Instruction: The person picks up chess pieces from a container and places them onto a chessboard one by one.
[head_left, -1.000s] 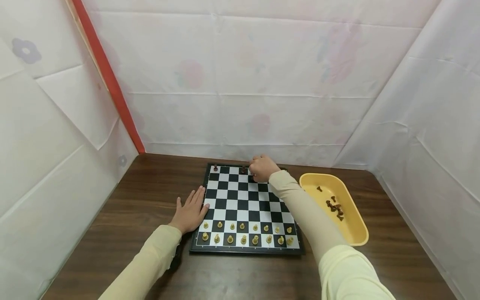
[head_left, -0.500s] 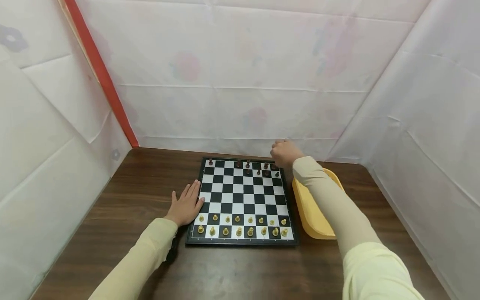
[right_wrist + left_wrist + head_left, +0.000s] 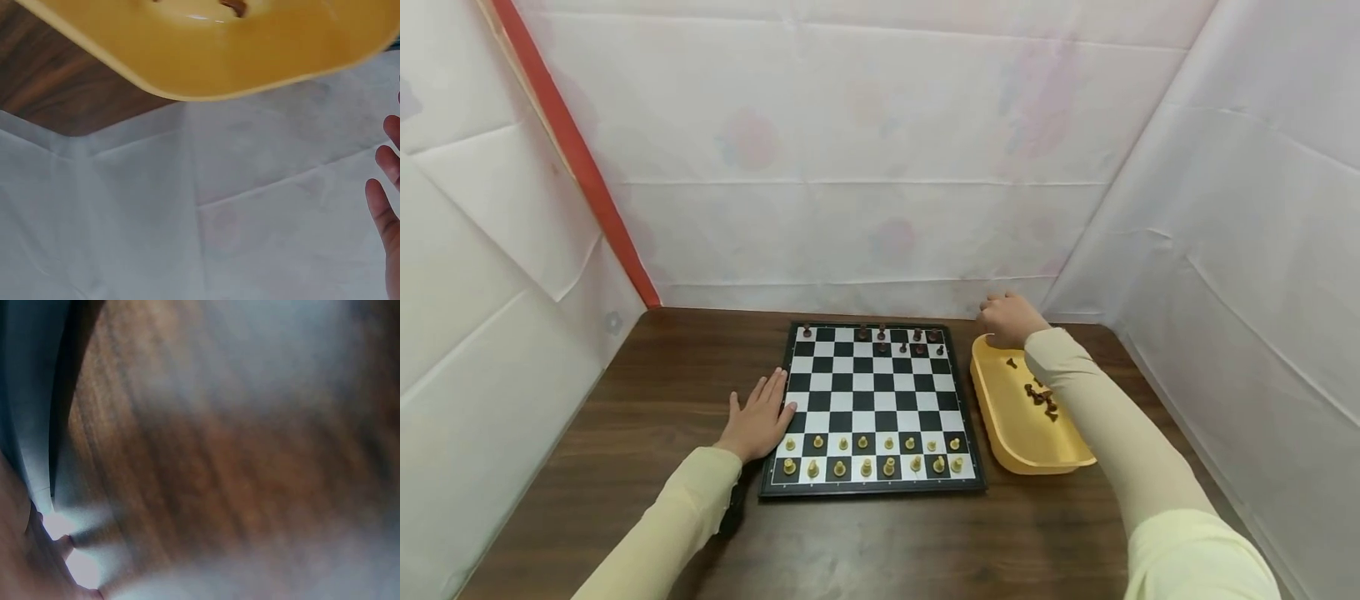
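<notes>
I see left hand (image 3: pixel 758 425) flat, fingers straight, on table (image 3: pixel 647 400), fingertips touching chessboard (image 3: pixel 872 408) left edge. Right hand (image 3: pixel 1009 321) over far end of yellow tray (image 3: pixel 1000 417); grip unclear. Dark chess pieces (image 3: pixel 1040 397) in tray.

Soft, even light fills the head view — sharp, with wide-angle bending at the edges and faint shadows. The left wrist view is badly blurred; the right wrist view is bright, slightly soft.
</notes>
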